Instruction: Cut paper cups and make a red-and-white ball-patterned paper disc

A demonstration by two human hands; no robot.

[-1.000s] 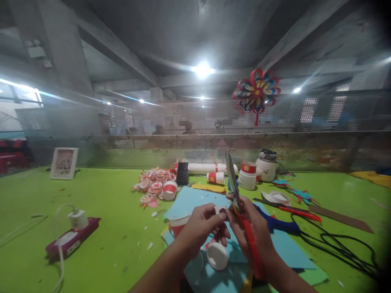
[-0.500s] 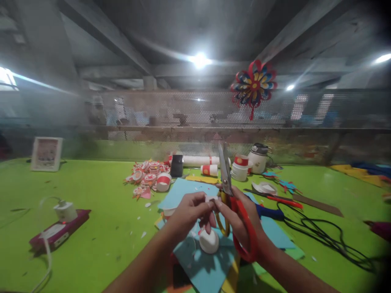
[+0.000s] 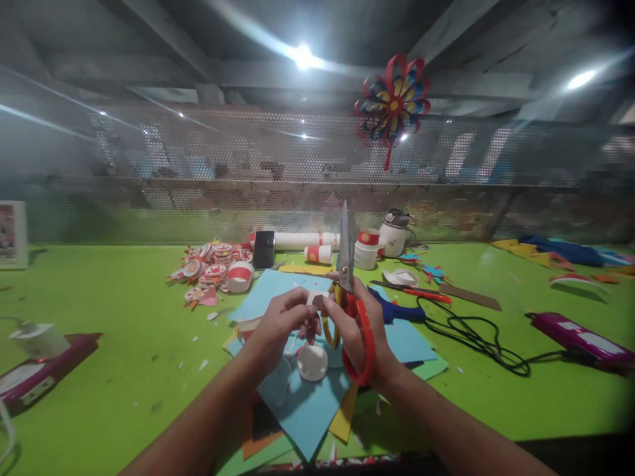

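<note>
L hand (image 3: 285, 320) fingers pinched narrow on a sm. white paper piece (image 3: 315, 300), held up btwn both hands above lt. blue paper sheets (image 3: 310, 420). R hand (image 3: 364, 324) grips red-and-yellow-handled scissors (image 3: 346, 261), blades pointing up & far; its fingertips are at the piece's R edge. White cup base (image 3: 312, 363) on sheets, just below hands. Far L: red/white paper discs (image 3: 203, 264) in a heap, next to a paper cup (image 3: 240, 277). R of sheets: black cord (image 3: 469, 337).

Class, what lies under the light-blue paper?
A yellow sheet, an orange sheet, a dark piece and a green sheet poke out from under the light-blue paper. Their covered parts, and anything else beneath, cannot be seen.
</note>
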